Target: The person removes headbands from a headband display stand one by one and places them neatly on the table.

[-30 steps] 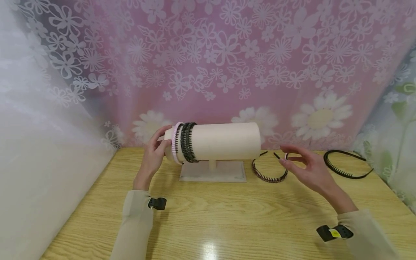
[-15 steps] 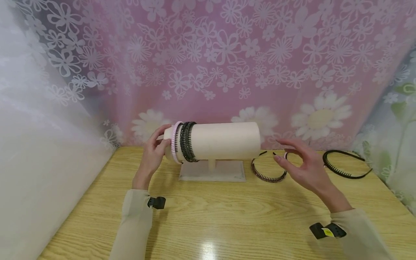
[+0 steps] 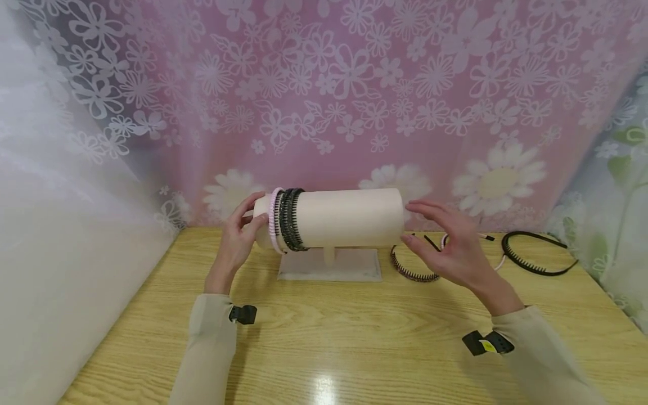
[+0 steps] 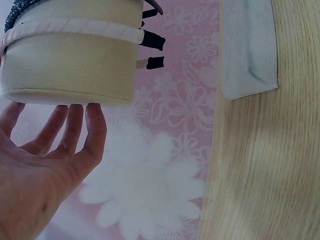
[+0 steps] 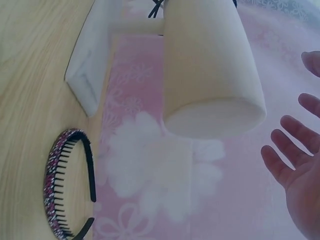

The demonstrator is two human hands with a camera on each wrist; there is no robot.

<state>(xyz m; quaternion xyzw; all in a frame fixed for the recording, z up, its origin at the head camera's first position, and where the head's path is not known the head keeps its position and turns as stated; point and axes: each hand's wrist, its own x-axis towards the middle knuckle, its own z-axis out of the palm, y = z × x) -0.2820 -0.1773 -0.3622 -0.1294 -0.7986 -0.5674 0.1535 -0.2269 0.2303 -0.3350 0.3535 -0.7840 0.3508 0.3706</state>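
Observation:
A cream padded cylinder [image 3: 349, 218], a headband display stand, lies level on a post above its flat base [image 3: 354, 264]. Near its left end it bears a pink headband [image 3: 274, 222] and dark sparkly toothed headbands [image 3: 290, 219]. My left hand [image 3: 235, 242] touches that left end; in the left wrist view its fingertips [image 4: 94, 112] meet the end's rim. Close beside the cylinder's right end is my right hand [image 3: 458, 247], thumb and fingers spread apart with nothing between them. The right wrist view shows a gap between these fingers [image 5: 295, 132] and the cylinder.
On the table [image 3: 314, 332], a toothed headband with pink and dark sparkles [image 5: 52, 185] lies right of the base. Farther right lies a black toothed headband [image 3: 536, 269]. A pink headband [image 3: 500, 263] is partly hidden behind my right hand. A flowered pink cloth [image 3: 324, 112] hangs behind.
My right hand has moved left, from over the loose headbands to the cylinder's right end. My left hand has stayed at the left end, and the headbands on the stand look the same.

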